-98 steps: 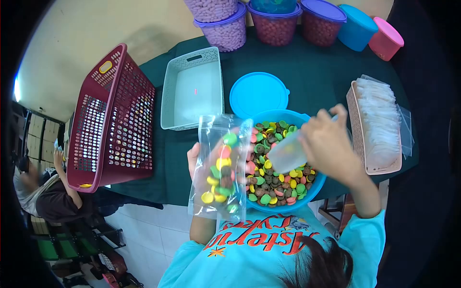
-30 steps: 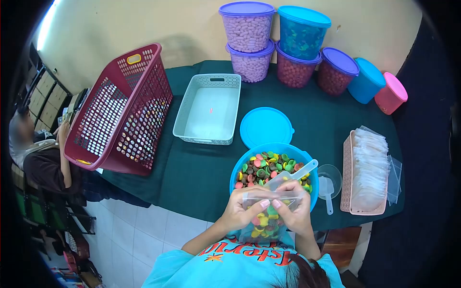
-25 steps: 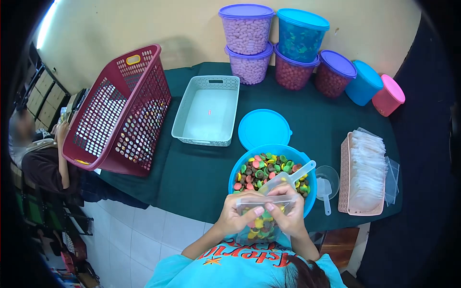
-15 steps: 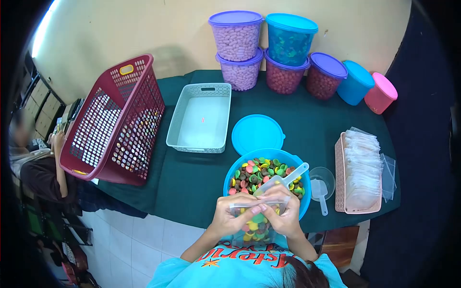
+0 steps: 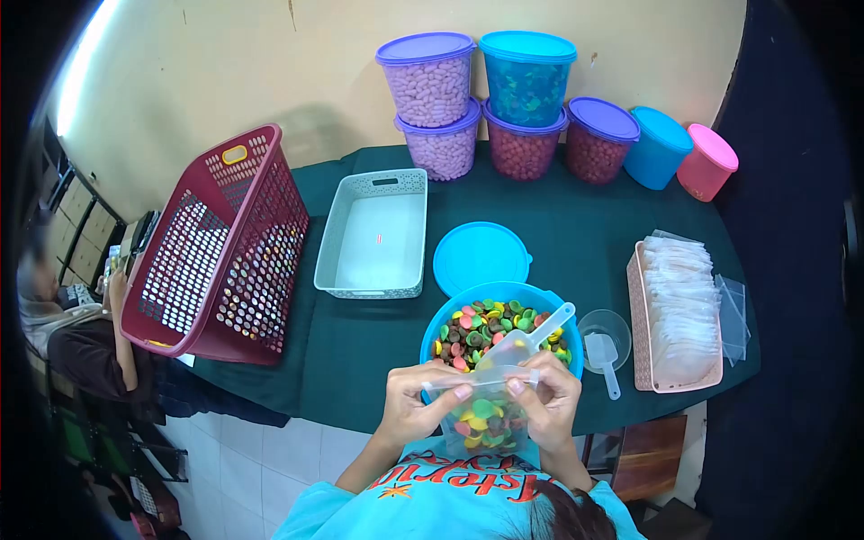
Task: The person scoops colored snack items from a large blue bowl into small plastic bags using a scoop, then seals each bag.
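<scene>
Upside-down red-orange lettering (image 5: pixel 463 484) on the turquoise cloth T-shirt (image 5: pixel 360 517) partly reads "steri"; the rest is unclear. The red-and-white rectangular sticker (image 5: pixel 379 239) inside the pale-green plastic basket (image 5: pixel 371 293) is too small to read.

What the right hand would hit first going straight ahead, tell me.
Beyond the clear bag it pinches, the right hand would probably meet the scoop lying in the blue bowl, though the hand's height above them is unclear.

Glossy plastic bag (image 5: pixel 483 420), matt fabric tablecloth (image 5: pixel 360 351)
</scene>
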The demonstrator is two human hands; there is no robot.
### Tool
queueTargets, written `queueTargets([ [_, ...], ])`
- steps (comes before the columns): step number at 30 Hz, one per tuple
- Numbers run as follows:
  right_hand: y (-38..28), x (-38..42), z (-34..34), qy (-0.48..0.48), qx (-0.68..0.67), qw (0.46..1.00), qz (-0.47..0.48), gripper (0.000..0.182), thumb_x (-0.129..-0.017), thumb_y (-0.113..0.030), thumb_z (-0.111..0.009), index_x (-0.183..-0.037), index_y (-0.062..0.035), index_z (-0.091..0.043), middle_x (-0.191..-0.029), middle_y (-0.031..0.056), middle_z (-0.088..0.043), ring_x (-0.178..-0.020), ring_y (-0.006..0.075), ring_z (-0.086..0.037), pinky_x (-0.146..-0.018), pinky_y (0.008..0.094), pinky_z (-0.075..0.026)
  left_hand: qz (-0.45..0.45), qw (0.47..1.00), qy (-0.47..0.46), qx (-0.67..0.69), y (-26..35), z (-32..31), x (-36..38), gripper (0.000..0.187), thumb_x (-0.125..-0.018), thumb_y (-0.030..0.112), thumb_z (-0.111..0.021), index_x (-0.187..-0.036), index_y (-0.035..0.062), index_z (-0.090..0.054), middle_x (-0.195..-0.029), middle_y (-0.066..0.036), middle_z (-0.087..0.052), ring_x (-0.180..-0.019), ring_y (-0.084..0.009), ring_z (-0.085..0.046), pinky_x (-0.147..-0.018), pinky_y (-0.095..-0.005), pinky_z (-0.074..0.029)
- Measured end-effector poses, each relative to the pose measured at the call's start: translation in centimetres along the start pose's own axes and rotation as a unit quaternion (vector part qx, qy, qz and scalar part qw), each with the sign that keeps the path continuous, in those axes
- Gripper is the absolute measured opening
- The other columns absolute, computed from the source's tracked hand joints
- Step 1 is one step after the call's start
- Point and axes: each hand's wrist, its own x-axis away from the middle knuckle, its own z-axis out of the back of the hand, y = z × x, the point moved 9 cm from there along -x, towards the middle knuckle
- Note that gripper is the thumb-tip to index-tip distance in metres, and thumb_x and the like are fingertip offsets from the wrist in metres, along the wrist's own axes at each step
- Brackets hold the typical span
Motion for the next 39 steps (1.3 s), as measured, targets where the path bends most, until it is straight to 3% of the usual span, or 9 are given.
queueTargets([
  [4, -2.3, 0.0, 0.3, 0.006, 0.013, 0.998, 0.062, 0.004, -0.07, 0.002, -0.064, -0.072, 0.0004, -0.061, -0.071, 0.0069, -0.056, -0.067, 0.0126, -0.051, -0.065, 0.0257, -0.04, -0.013, 1.0, 0.013, 0.02, 1.4, 0.1, 0.6, 0.008, -0.07, -0.003, -0.064, -0.077, -0.0042, -0.065, -0.072, -0.012, -0.065, -0.068, -0.0197, -0.061, -0.068, -0.0306, -0.046],
  [11, -1.4, 1.2, -0.2, -0.002, 0.007, 0.999, 0.041, 0.008, -0.068, 0.004, -0.065, -0.071, 0.0005, -0.058, -0.07, 0.0071, -0.055, -0.066, 0.0142, -0.051, -0.068, 0.0279, -0.04, -0.037, 0.996, 0.069, 0.033, 1.2, 2.0, 2.5, 0.005, -0.066, -0.002, -0.066, -0.071, -0.0018, -0.065, -0.068, -0.01, -0.064, -0.063, -0.0175, -0.06, -0.066, -0.03, -0.043],
  [18, -0.6, 1.4, -3.7, -0.047, -0.02, 0.998, 0.023, 0.008, -0.068, 0.005, -0.064, -0.07, 0.0013, -0.057, -0.068, 0.0065, -0.051, -0.063, 0.0124, -0.047, -0.06, 0.0241, -0.038, -0.069, 0.993, 0.092, 0.018, 1.9, 6.2, 4.6, 0.004, -0.065, -0.003, -0.066, -0.066, 0.0002, -0.064, -0.063, -0.008, -0.063, -0.058, -0.0157, -0.059, -0.064, -0.0292, -0.041],
  [21, 0.0, 1.8, -6.4, -0.059, -0.048, 0.997, 0.018, 0.008, -0.069, 0.006, -0.062, -0.069, 0.0016, -0.055, -0.068, 0.0063, -0.05, -0.063, 0.0117, -0.045, -0.058, 0.0231, -0.036, -0.067, 0.994, 0.084, 0.031, 2.2, 8.1, 5.8, 0.003, -0.067, -0.003, -0.065, -0.067, -0.0002, -0.063, -0.067, -0.01, -0.064, -0.061, -0.0157, -0.059, -0.064, -0.0289, -0.042],
  [24, 2.0, 2.6, -9.4, -0.053, -0.108, 0.992, -0.044, 0.01, -0.072, 0.006, -0.06, -0.069, 0.001, -0.052, -0.071, 0.005, -0.049, -0.066, 0.0104, -0.046, -0.062, 0.0225, -0.039, -0.009, 0.996, 0.075, 0.046, 1.7, 10.6, 7.4, 0.002, -0.071, -0.002, -0.062, -0.073, -0.0025, -0.063, -0.076, -0.012, -0.064, -0.07, -0.0161, -0.059, -0.064, -0.0271, -0.043],
  [29, 3.3, 3.9, -16.4, -0.067, -0.166, 0.981, -0.076, 0.008, -0.074, 0.004, -0.059, -0.071, 0.0013, -0.052, -0.074, 0.0051, -0.05, -0.069, 0.0089, -0.047, -0.065, 0.0233, -0.04, 0.011, 0.994, 0.107, 0.015, 2.6, 16.7, 11.1, 0.006, -0.076, -0.002, -0.058, -0.075, -0.0041, -0.063, -0.075, -0.013, -0.064, -0.069, -0.0169, -0.059, -0.064, -0.0266, -0.045],
  [32, 3.9, 5.2, -21.2, -0.187, -0.074, 0.976, -0.087, 0.002, -0.077, 0.001, -0.058, -0.078, 0.0032, -0.056, -0.081, 0.0078, -0.055, -0.076, 0.0112, -0.052, -0.069, 0.0238, -0.041, 0.026, 0.978, 0.198, 0.057, 2.0, 21.0, 13.7, 0.009, -0.079, 0.002, -0.055, -0.073, -0.0041, -0.059, -0.077, -0.01, -0.06, -0.071, -0.0153, -0.058, -0.065, -0.0254, -0.044],
  [37, 5.8, 7.0, -26.2, -0.207, -0.054, 0.972, -0.093, 0.002, -0.078, 0.002, -0.056, -0.078, 0.0034, -0.058, -0.082, 0.0082, -0.056, -0.075, 0.0107, -0.053, -0.069, 0.0237, -0.042, 0.053, 0.968, 0.23, 0.09, 1.1, 25.5, 16.9, 0.009, -0.08, 0.005, -0.055, -0.076, -0.0025, -0.059, -0.078, -0.01, -0.06, -0.07, -0.0127, -0.057, -0.065, -0.0241, -0.043],
  [39, 6.1, 7.4, -27.4, -0.182, -0.047, 0.979, -0.084, 0.003, -0.079, 0.001, -0.057, -0.077, 0.0033, -0.057, -0.079, 0.0071, -0.056, -0.073, 0.0103, -0.053, -0.068, 0.0232, -0.042, 0.032, 0.963, 0.222, 0.152, 0.7, 26.6, 17.6, 0.013, -0.08, 0.004, -0.057, -0.088, -0.0064, -0.06, -0.087, -0.012, -0.06, -0.078, -0.0146, -0.059, -0.07, -0.0267, -0.048],
])
